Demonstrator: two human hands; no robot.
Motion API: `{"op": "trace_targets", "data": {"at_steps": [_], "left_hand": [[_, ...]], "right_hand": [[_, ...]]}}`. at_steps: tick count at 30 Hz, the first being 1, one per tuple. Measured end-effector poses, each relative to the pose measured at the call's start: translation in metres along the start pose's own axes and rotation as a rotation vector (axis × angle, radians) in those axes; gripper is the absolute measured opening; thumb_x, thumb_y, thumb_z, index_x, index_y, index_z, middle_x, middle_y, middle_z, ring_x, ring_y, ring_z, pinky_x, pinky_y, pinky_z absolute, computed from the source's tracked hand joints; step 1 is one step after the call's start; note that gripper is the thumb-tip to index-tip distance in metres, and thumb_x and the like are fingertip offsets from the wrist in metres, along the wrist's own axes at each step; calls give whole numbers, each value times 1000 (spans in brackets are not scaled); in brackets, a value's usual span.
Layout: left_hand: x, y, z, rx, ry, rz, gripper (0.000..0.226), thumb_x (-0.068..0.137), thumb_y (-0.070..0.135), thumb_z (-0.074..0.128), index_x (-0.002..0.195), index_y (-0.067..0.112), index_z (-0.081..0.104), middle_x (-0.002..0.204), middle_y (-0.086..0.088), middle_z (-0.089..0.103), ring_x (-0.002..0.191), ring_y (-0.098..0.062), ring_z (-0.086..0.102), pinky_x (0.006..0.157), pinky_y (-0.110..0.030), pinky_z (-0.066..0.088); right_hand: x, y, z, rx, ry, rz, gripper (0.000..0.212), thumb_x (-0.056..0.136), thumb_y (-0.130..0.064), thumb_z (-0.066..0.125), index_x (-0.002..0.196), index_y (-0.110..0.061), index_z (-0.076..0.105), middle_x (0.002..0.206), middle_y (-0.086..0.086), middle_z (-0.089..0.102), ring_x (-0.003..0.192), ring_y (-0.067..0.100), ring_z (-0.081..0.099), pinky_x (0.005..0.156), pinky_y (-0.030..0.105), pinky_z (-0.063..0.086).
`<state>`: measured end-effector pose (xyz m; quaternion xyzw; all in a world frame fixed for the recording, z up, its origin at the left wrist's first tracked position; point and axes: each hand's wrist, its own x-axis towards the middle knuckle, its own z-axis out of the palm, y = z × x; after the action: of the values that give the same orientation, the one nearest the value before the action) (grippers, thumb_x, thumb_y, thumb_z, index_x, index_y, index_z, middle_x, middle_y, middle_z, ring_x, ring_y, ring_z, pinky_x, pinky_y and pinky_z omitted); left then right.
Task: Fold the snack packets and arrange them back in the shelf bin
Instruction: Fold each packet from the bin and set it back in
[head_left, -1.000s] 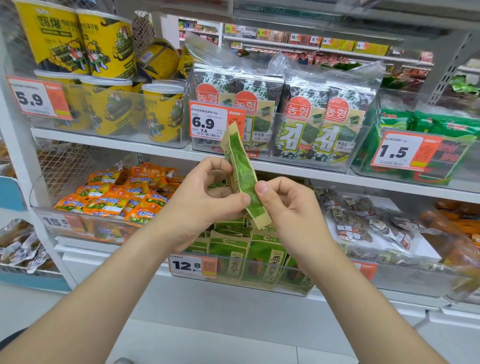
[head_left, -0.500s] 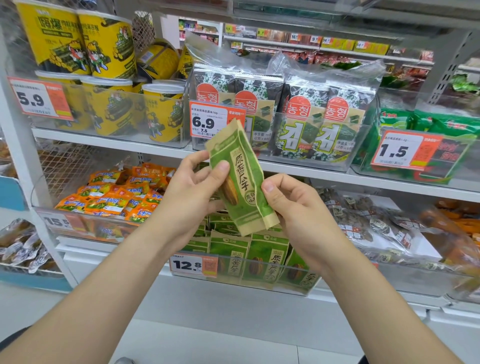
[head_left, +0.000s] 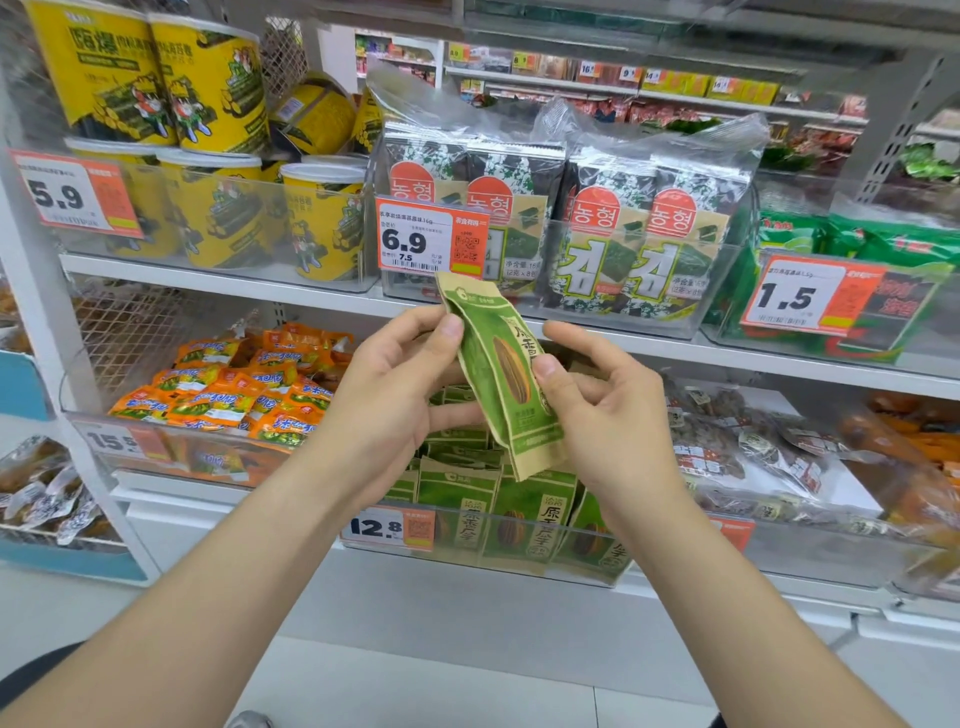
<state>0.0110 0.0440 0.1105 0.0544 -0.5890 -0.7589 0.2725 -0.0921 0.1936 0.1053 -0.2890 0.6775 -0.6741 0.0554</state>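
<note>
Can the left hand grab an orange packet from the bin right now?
Probably not yet: the left hand is busy pinching the green packet. The orange packets lie uncovered in the open bin beside it, so once it lets go, likely yes.

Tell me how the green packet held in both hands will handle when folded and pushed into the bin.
The green packet probably bends easily: it curves lengthwise between the left hand and right hand. It is likely light, since thumb-and-finger pinches alone carry it. Its matt, papery face should grip rather than slip.
</note>
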Motion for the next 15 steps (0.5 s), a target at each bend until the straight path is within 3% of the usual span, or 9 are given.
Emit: {"op": "trace_targets", "data": {"at_steps": [4, 8, 11, 15], "left_hand": [[-2, -1, -1, -42, -6, -12, 7, 107, 16, 60, 103, 12, 64, 119, -15, 76, 101, -28, 77, 76, -46, 65], [-3, -4, -1, -18, -23, -69, 5, 102, 10, 65, 97, 10, 63, 123, -18, 76, 112, -35, 74, 82, -49, 64], [-5, -4, 1, 22, -41, -69, 7, 95, 15, 71, 96, 9, 70, 118, -18, 77, 112, -34, 75, 85, -46, 64], [-5, -5, 3, 52, -40, -83, 13, 94, 17, 73, 101, 6, 74, 119, -17, 77, 117, -36, 73, 95, -53, 62]], "right_hand": [[-5, -1, 6, -88, -97, -49, 14, 105, -37, 62, 113, -32, 73, 90, 1, 81, 81, 29, 77, 73, 57, 63], [-9, -1, 6, -92, -149, 15, 33, 91, -59, 74, 110, -36, 61, 99, 4, 79, 81, 25, 78, 67, 53, 64], [-9, -4, 8, 17, -135, 24, 28, 95, -49, 75, 111, -29, 62, 103, 2, 78, 81, 18, 75, 66, 48, 62], [-9, -7, 11, 153, -124, 50, 18, 103, -35, 66, 105, -17, 63, 80, -4, 70, 72, 12, 61, 64, 36, 50]]}}
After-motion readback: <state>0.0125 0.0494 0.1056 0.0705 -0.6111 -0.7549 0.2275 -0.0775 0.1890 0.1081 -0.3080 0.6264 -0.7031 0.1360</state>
